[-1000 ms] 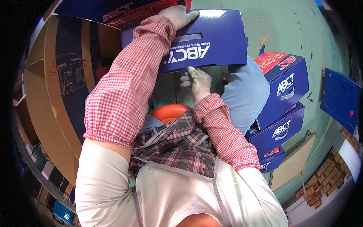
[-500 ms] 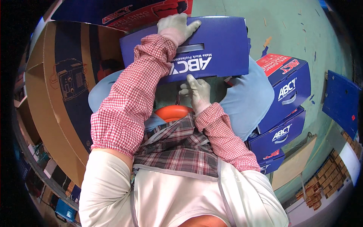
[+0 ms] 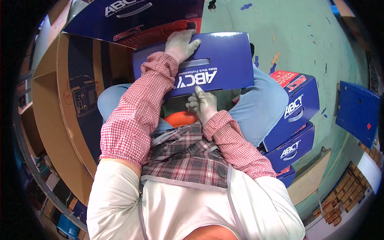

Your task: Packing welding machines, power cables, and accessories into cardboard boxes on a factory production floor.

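Head view: white-gloved left hand [image 3: 182, 46] grasps a blue oblong cardboard box [image 3: 228, 60] by its far edge. White-gloved right hand [image 3: 205, 105] touches the near edge (grip unclear).

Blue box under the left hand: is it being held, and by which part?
The left hand holds the blue box by its far edge. The right hand is at its near edge; whether it grips is unclear.

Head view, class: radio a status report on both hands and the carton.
Left hand over far edge of blue handled carton; right hand at near edge. Blue-and-red carton close beyond.
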Demonstrator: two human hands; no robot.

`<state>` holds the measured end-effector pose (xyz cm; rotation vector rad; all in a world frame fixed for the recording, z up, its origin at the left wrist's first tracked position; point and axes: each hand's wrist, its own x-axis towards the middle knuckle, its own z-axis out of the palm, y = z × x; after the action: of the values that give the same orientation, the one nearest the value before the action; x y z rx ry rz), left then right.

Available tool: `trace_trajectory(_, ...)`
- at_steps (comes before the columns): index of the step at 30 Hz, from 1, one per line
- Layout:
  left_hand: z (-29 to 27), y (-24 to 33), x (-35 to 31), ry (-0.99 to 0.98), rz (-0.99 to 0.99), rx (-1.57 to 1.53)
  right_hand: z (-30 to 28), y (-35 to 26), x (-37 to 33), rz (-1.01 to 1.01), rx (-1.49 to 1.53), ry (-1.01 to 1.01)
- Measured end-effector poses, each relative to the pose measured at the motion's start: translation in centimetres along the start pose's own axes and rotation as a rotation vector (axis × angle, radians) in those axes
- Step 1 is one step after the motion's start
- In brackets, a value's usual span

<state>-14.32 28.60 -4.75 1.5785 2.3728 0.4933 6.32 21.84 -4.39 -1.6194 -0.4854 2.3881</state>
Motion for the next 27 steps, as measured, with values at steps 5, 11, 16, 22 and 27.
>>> trace_trajectory(5,-2.5,-0.8,-5.5,0.328,-0.023,-0.220,-1.2,-0.7,-0.6,0.003,-0.111,-0.025)
trace_trajectory(11,-4.0,-1.8,-11.9,0.345,-0.199,0.010,-0.3,-5.2,-4.3,-0.100,-0.566,-0.316)
trace_trajectory(16,-4.1,-5.8,-14.7,0.385,-0.711,-0.248,-2.5,-12.7,-4.3,-0.659,-0.513,-0.140)
trace_trajectory(22,-2.6,-7.0,-15.4,0.302,-0.813,-0.621,-1.6,-15.6,-0.1,-1.012,-1.066,0.196)
trace_trajectory(27,0.2,-9.0,-16.6,0.172,-0.935,-0.716,-5.4,-17.0,4.5,-1.159,-1.315,0.563)
